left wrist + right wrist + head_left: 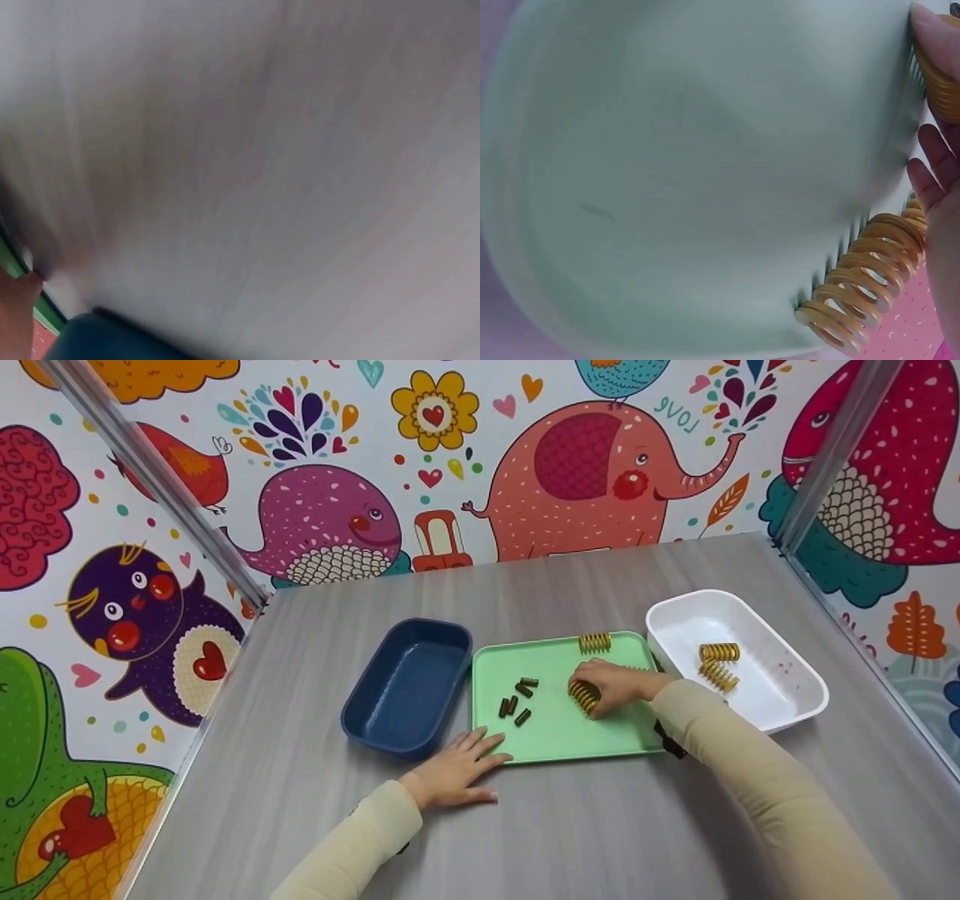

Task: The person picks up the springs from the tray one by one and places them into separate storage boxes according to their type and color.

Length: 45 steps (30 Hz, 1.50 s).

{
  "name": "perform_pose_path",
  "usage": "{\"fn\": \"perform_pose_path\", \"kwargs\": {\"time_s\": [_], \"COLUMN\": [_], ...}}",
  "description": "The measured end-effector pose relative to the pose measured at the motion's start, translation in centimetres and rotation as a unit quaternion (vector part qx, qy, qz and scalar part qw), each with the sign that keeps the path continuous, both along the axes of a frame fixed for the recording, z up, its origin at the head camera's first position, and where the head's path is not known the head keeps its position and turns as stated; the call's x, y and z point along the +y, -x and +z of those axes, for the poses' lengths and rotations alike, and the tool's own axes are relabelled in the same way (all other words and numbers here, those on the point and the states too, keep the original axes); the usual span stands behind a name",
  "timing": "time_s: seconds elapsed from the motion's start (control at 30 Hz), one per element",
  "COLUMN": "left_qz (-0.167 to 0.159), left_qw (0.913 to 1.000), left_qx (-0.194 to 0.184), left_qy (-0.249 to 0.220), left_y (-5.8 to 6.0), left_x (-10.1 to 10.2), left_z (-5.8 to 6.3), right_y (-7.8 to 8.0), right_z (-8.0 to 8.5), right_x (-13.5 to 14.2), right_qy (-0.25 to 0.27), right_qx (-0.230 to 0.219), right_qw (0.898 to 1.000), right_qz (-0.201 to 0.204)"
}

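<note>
My right hand (619,686) grips a large yellow coil spring (582,699) over the green tray (559,742). Another yellow spring (870,274) lies beside that hand in the right wrist view; the hand and wrist mostly cover it in the head view. At the tray's back edge sits a further yellow spring (595,643). Several small dark springs (523,716) are scattered over the tray's left half. With fingers spread, my left hand (454,771) rests at the tray's front left corner, fingertips at the rim, holding nothing.
Left of the tray stands a deep blue bin (409,682). A white bin (780,675) on the right holds two yellow springs (718,651). The grey wood-grain table (300,787) is bordered by cartoon-printed panels (450,442) and metal posts.
</note>
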<state>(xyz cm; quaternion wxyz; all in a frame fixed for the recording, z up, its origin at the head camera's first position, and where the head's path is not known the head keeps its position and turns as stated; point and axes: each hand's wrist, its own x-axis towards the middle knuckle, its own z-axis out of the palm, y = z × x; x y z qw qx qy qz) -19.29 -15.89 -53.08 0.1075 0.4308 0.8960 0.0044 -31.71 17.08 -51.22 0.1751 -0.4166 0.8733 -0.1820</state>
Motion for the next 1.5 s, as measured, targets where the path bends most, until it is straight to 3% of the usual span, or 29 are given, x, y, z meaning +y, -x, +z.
{"fn": "perform_pose_path", "kwargs": {"time_s": [0.27,0.77,1.07,1.5], "left_qz": [0.0,-0.008,0.0,-0.002], "left_qw": [1.0,0.9999,1.0,1.0], "left_qx": [0.0,0.006,-0.001,0.0], "left_qy": [0.003,-0.004,0.003,0.001], "left_y": [0.0,-0.1,-0.1,0.0], "left_x": [0.2,0.1,0.1,0.2], "left_z": [0.2,0.4,0.4,0.2], "right_y": [0.3,1.8,1.9,2.0], "right_z": [0.8,5.5,8.1,8.4], "right_x": [0.3,2.5,5.0,10.4], "right_qy": [0.029,0.102,0.064,0.047], "right_qx": [0.015,0.048,0.034,0.03], "right_qw": [0.999,0.993,0.997,0.994], "right_qz": [0.019,0.04,-0.027,-0.091]}}
